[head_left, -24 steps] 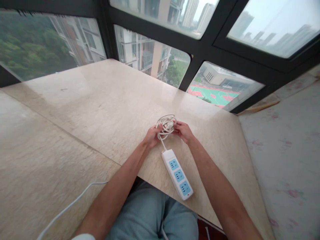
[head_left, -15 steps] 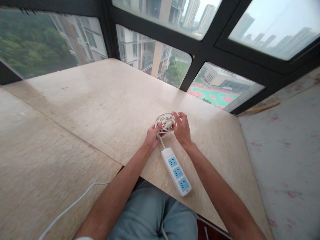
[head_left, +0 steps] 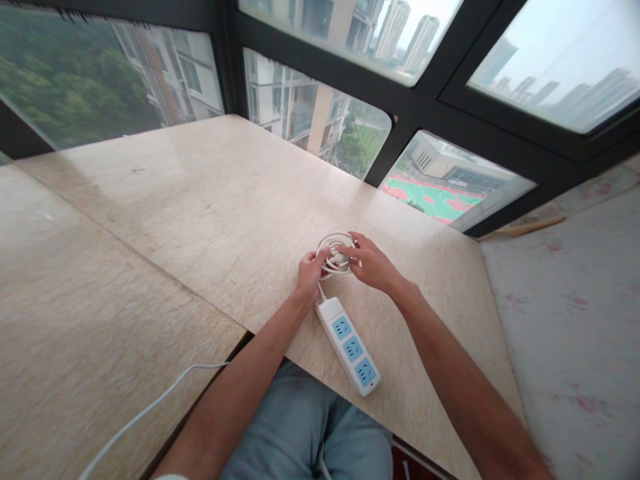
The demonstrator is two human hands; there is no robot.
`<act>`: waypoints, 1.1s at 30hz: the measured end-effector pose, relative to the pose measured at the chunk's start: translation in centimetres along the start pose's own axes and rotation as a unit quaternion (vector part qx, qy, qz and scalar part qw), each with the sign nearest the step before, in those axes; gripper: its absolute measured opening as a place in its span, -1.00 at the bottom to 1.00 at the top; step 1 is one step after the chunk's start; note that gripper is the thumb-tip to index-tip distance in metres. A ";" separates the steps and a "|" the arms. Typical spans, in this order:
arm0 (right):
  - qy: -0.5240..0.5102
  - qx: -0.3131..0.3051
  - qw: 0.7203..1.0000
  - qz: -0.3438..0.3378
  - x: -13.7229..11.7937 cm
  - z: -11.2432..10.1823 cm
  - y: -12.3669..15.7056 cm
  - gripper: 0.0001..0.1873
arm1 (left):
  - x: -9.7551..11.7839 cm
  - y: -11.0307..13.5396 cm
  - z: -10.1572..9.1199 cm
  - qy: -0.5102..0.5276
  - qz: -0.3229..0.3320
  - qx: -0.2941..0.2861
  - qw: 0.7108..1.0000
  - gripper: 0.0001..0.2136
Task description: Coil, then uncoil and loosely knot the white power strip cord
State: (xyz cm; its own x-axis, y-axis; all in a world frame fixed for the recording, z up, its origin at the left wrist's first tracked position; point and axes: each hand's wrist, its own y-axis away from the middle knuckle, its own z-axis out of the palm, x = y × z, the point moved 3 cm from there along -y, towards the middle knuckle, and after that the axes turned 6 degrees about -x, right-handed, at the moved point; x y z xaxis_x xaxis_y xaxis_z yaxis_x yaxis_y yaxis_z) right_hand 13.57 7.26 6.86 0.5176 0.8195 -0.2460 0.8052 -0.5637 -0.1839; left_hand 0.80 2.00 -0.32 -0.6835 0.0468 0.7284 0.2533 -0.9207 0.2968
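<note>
A white power cord point(head_left: 334, 241) is wound into a loose round coil, with its plug point(head_left: 339, 258) lying inside the loops. My left hand point(head_left: 311, 272) grips the coil at its left side, thumb on top. On the right, my right hand point(head_left: 371, 261) has its fingers closed on the coil's edge, one finger reaching across toward the plug. From the coil a short stretch of cord runs down to a white power strip point(head_left: 349, 345) with three blue socket panels. The strip lies at a slant near the front edge of the countertop, untouched by either hand.
The beige stone-patterned countertop point(head_left: 210, 213) has a seam running across its left part. Another white cable point(head_left: 145, 405) lies at the lower left, passing under my left forearm. Dark-framed windows point(head_left: 320, 120) close off the back, and a flower-patterned wall point(head_left: 565, 320) stands at the right.
My right hand has turned and reached further over the coil, one finger now pointing in toward the plug. The coil sits slightly lower and further right in view; the power strip has shifted slightly.
</note>
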 end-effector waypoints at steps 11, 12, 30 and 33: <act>0.223 0.015 0.974 0.018 -3.4 -1.5 -0.3 -0.87 | -0.1 0.1 0.2 -0.063 0.038 0.005 0.997 -0.60; 0.255 0.027 0.967 0.006 -3.8 -1.5 -0.2 -0.89 | 0.0 0.1 0.2 -0.060 0.038 0.002 0.997 -0.60; 0.084 0.099 0.989 -0.078 -0.4 2.8 3.7 -0.69 | 4.3 -2.4 1.5 -0.535 0.188 -0.172 0.805 -0.79; 0.083 0.102 0.986 -0.101 -0.5 3.0 3.6 -0.67 | 4.1 -2.0 1.4 -0.568 0.215 -0.126 0.785 -0.82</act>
State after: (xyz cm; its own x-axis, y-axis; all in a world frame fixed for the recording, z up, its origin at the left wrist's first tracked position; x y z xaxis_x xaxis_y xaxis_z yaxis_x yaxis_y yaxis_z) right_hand 15.33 4.55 3.46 0.4068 0.9130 -0.0293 0.8301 -0.3829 -0.4054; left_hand -1.55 4.59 2.97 0.5151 -0.1054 0.8506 0.0523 -0.9867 -0.1540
